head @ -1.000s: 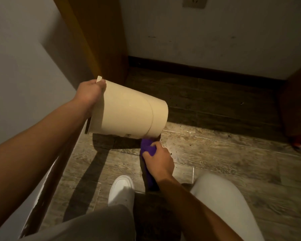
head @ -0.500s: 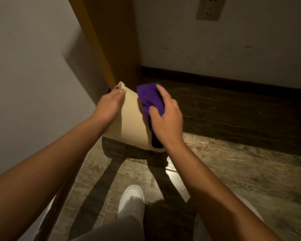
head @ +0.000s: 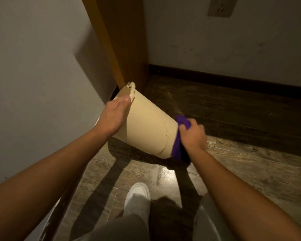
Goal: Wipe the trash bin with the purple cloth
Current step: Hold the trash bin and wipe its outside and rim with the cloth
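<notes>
over wooden floor (head: 233, 153), right hand (head: 192, 134) fingers clamping purple cloth (head: 178, 146) moved to trash bin (head: 146, 131) base, left hand (head: 114, 115) gripping rim.

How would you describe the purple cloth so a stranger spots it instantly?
Start at the beige trash bin held tilted above the wooden floor. At its lower, closed end, the right hand presses the purple cloth against it. It is the only vivid purple thing there.

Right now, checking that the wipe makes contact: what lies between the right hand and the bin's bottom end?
The purple cloth, bunched under the right hand against the bin, seen in the head view.
</notes>
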A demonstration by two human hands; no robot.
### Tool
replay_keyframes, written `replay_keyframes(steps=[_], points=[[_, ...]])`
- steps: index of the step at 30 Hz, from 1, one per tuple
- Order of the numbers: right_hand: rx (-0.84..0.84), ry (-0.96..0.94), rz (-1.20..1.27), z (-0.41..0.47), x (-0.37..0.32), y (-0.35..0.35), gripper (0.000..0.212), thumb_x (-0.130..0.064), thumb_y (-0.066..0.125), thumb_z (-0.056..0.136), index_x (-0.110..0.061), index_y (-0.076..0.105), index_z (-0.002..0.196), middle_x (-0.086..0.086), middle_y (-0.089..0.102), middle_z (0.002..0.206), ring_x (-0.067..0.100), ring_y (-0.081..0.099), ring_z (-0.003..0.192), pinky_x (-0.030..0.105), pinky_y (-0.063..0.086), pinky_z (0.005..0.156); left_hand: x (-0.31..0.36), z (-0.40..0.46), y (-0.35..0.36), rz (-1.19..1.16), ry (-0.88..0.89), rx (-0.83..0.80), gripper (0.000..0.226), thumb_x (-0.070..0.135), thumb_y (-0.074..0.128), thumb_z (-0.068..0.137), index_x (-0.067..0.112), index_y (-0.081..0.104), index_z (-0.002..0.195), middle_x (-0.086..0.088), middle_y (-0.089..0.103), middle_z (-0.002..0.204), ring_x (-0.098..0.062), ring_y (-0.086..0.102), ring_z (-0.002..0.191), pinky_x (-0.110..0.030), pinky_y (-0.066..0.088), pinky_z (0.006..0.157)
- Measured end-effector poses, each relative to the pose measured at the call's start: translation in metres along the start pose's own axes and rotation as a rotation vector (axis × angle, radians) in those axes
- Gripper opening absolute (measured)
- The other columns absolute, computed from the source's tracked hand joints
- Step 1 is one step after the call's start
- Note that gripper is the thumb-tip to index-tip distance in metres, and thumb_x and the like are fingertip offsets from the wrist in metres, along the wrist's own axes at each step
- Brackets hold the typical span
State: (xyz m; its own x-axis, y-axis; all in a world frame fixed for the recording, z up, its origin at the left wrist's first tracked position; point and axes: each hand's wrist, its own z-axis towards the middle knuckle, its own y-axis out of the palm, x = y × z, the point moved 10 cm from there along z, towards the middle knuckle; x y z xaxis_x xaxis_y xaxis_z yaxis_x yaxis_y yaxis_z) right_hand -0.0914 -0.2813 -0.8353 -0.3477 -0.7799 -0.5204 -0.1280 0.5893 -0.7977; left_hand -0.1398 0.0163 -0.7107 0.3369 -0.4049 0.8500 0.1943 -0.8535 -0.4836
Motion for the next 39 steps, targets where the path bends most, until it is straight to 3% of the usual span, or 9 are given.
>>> replay_keyframes(steps=[4,9,13,17,21,24,27,35,39], points=[[0.044,0.16,0.172,0.004,0.042,-0.009,0.043,-0.045,0.054,0.099,-0.029,0.057,0.14,0.013,0.062,0.13,0.036,0.062,0.113,0.044,0.051,0.092,0.003,0.005,0.007,-0.009,-0.054,-0.093,0.03,0.056,0.042,0.101,0.04,0.066,0.112,0.006,0.062,0.116,-0.019,0.057,0.103,-0.038,0.042,0.08],[0.169,-0.047,0.478,-0.007,-0.011,-0.033,0.04,-0.043,0.06,0.094,-0.034,0.059,0.133,-0.004,0.064,0.119,0.019,0.062,0.103,0.038,0.055,0.082,0.022,0.009,0.007,-0.017,-0.023,-0.125,0.023,0.055,0.048,0.097,0.044,0.066,0.09,0.001,0.068,0.107,-0.026,0.064,0.099,-0.045,0.046,0.082],[0.049,-0.055,0.647,-0.013,-0.023,-0.025,0.041,-0.046,0.063,0.092,-0.038,0.058,0.132,-0.012,0.061,0.114,0.012,0.06,0.102,0.031,0.053,0.078,0.016,0.005,0.009,0.001,-0.022,-0.154,0.022,0.051,0.047,0.101,0.042,0.067,0.099,0.0,0.066,0.113,-0.026,0.062,0.102,-0.044,0.046,0.084],[-0.114,0.001,0.756,-0.016,-0.03,-0.01,0.023,-0.04,0.067,0.093,-0.037,0.059,0.114,-0.012,0.061,0.109,0.013,0.062,0.1,0.026,0.047,0.067,0.014,0.0,0.011,0.035,-0.007,-0.16,0.024,0.047,0.047,0.103,0.036,0.069,0.102,0.001,0.067,0.112,-0.022,0.062,0.101,-0.038,0.041,0.077],[-0.137,-0.213,0.826,-0.038,-0.083,-0.023,0.024,-0.038,0.069,0.084,-0.04,0.059,0.105,-0.007,0.061,0.115,0.012,0.063,0.098,0.029,0.049,0.074,0.019,0.001,0.019,0.059,0.015,-0.192,0.025,0.046,0.047,0.103,0.035,0.069,0.107,0.003,0.066,0.112,-0.02,0.06,0.102,-0.038,0.042,0.079],[-0.041,-0.457,0.709,-0.064,-0.131,-0.037,0.036,-0.044,0.068,0.08,-0.047,0.057,0.115,-0.01,0.051,0.131,0.004,0.055,0.111,0.021,0.046,0.083,0.029,0.004,0.023,0.051,0.064,-0.196,0.026,0.042,0.047,0.104,0.035,0.072,0.102,0.007,0.069,0.103,-0.015,0.063,0.098,-0.036,0.041,0.078],[0.117,-0.569,0.367,-0.088,-0.136,-0.028,0.053,-0.042,0.06,0.089,-0.038,0.052,0.141,0.001,0.046,0.149,0.021,0.047,0.127,0.028,0.04,0.09,0.026,0.009,0.014,0.02,0.02,-0.128,0.03,0.048,0.042,0.105,0.042,0.07,0.096,0.012,0.07,0.101,-0.012,0.064,0.097,-0.033,0.041,0.076],[0.2,-0.285,0.22,-0.09,-0.049,-0.005,0.049,-0.032,0.063,0.092,-0.023,0.052,0.139,0.01,0.051,0.135,0.026,0.051,0.119,0.032,0.043,0.08,0.025,0.019,0.017,0.063,0.009,-0.12,0.045,0.055,0.038,0.104,0.031,0.065,0.13,0.013,0.063,0.109,-0.012,0.057,0.099,-0.028,0.035,0.069],[0.155,-0.139,0.193,-0.085,-0.023,-0.003,0.051,-0.038,0.058,0.096,-0.025,0.043,0.143,0.007,0.049,0.132,0.025,0.055,0.112,0.038,0.051,0.08,0.031,0.019,0.02,0.078,0.034,-0.136,0.042,0.05,0.038,0.106,0.027,0.067,0.127,0.009,0.064,0.109,-0.014,0.059,0.1,-0.03,0.039,0.073]])
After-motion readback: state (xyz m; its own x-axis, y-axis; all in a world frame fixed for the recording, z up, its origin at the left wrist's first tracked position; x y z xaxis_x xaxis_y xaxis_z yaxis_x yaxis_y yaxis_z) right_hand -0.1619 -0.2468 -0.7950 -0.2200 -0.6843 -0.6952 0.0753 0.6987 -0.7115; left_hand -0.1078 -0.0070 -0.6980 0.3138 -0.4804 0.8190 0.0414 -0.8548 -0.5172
